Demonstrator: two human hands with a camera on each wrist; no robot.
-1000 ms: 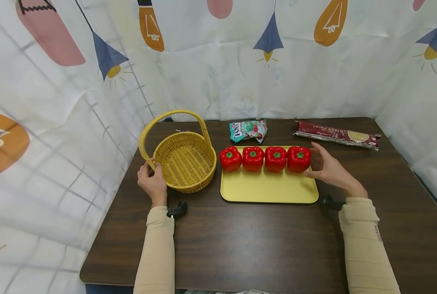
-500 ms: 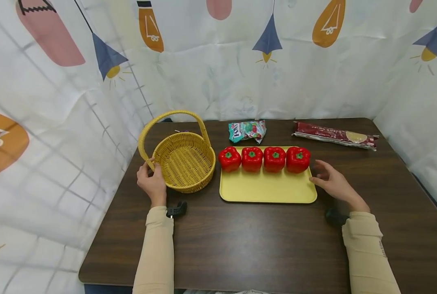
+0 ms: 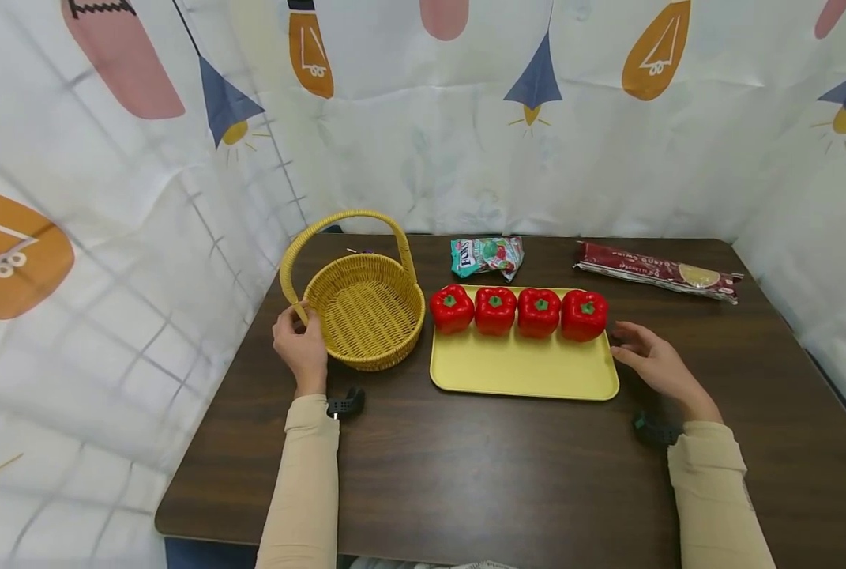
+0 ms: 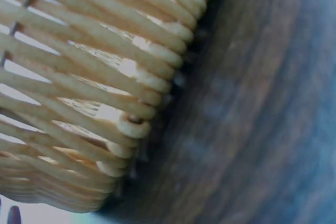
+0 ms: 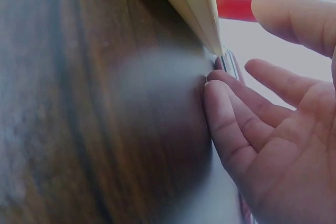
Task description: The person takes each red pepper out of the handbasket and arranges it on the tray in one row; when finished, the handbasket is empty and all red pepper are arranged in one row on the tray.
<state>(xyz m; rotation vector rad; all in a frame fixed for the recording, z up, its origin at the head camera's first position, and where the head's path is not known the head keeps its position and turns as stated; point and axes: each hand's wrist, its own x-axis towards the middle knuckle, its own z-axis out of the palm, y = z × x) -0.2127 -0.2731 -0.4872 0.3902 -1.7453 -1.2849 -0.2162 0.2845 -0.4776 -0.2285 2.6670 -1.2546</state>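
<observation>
My left hand [image 3: 302,348] pinches the lower end of the handle on a round yellow wicker basket [image 3: 366,316], which has nothing in it. In the left wrist view the basket's woven wall [image 4: 94,77] fills the upper left. Several red bell peppers [image 3: 539,313] stand in a row along the back of a yellow rectangular tray [image 3: 522,371]. Just off the tray's right edge, below the rightmost pepper [image 3: 584,315], is my right hand [image 3: 653,359]. Its fingers are relaxed and hold nothing; the right wrist view shows the palm [image 5: 294,171] and the tray's edge [image 5: 194,3] beyond the fingertips.
Behind the tray lies a teal candy bag [image 3: 488,257]. A long dark red spaghetti pack [image 3: 660,271] lies at the back right. Dark wood tabletop [image 3: 494,474] stretches in front of the tray, and a patterned white curtain [image 3: 430,158] hangs behind the table.
My right hand has let go of the rightmost pepper and drawn back to the right, beside the tray. The left hand stays at the basket handle. The head view has shifted slightly.
</observation>
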